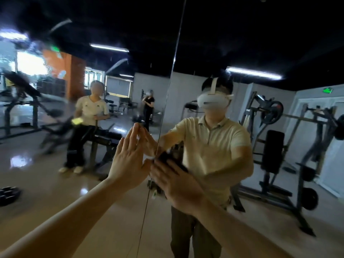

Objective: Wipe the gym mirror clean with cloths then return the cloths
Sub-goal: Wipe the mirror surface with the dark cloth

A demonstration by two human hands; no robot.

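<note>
Gym mirror (46, 174): is being faced at close range and is filling nearly the whole view. Streaks and what look like droplets are being shown on the upper part of the left panel, so that area is being judged as not yet wiped dry.
Left hand (128, 157): is being held flat against the left panel, with fingers straight and close together and nothing gripped. It is probably being used as a brace while the other hand works.
Seam (160, 131): a thin vertical joint between the two panels is being straddled by the two hands.
Cloth (167, 157): a dark cloth is being pressed onto the glass just right of the seam, under the right fingers. Only this one cloth is being seen.
Right hand (176, 181): is being laid flat over the cloth with fingers extended, pressing rather than clenching, so the cloth is likely being kept spread for broad contact.
Containers: none are being shown, and the place for returning the cloths is not in view.
Stage: wiping is being judged as under way.
</note>
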